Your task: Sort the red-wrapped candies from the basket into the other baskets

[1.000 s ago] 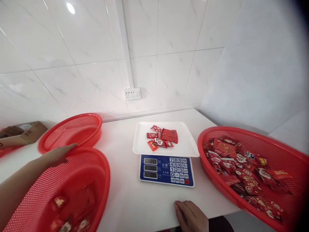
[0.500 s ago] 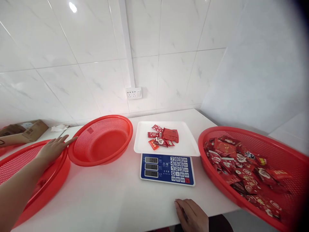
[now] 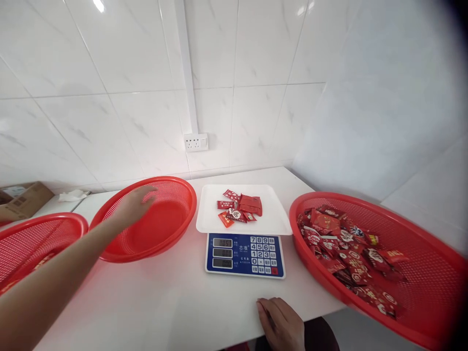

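My left hand (image 3: 136, 204) is over the middle red plastic basket (image 3: 171, 243), its fingers stretched out and a little blurred, with nothing seen in them. That basket shows a bare red bottom. My right hand (image 3: 281, 321) rests at the table's front edge, fingers curled together and seemingly holding nothing. Ahead of it stands a blue and white digital scale (image 3: 239, 273). Several red-wrapped candies (image 3: 237, 214) and a flat red packet (image 3: 250, 204) lie on its white tray (image 3: 272, 222).
At the right, a large red basket (image 3: 314, 270) holds many red packets (image 3: 356, 265). Another red basket (image 3: 78, 222) with red packets is at the left, partly behind my forearm. A cardboard box (image 3: 27, 207) and white tissue (image 3: 73, 195) sit farther back. A wall socket (image 3: 196, 142) is above the table.
My left hand has moved right, from the left basket's rim to over the middle basket. The left basket appears farther left, and the view has shifted slightly. My right hand stays put.
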Tool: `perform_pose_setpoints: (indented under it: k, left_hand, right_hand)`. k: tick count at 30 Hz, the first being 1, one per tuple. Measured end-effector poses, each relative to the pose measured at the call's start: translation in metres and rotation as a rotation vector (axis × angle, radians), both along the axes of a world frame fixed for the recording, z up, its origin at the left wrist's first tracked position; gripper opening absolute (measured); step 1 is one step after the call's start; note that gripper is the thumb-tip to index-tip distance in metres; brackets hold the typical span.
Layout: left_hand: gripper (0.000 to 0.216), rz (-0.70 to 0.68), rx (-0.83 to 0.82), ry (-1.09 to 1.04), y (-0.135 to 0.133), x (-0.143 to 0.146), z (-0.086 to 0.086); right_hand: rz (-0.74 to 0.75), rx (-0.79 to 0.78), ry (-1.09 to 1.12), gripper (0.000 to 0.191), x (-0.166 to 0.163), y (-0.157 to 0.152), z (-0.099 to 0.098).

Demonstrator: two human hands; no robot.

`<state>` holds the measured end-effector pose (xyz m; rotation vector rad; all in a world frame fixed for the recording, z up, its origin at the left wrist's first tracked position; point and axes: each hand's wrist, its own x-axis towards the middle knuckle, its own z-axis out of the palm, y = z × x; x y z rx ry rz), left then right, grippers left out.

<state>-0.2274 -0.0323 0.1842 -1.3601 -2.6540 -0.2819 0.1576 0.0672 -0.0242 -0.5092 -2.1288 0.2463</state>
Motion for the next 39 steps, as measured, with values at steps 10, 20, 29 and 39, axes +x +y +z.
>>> perform_pose_setpoints:
  k: [10,20,29,39]
  left_hand:
    - [0.048,-0.517,-0.162,-0.15,0.12,0.126,-0.044]
    - [0.025,-0.338,-0.09,-0.163,0.091,0.098,-0.016]
    - [0.033,-0.361,-0.108,-0.046,0.069,0.082,-0.016]
    - [0.022,-0.739,-0.178,-0.006,0.136,0.146,-0.05]
  right_hand:
    - [-0.023,-0.014,-0.029,0.017,0.002,-0.003,0.002]
    - [0.006,-0.033,-0.009,0.014,0.002,-0.001,-0.002]
    - [0.007,-0.002,0.001,0.015,0.002,-0.001,0.001]
    - [-0.043,-0.008,-0.034,0.018,0.001,-0.004,0.003]
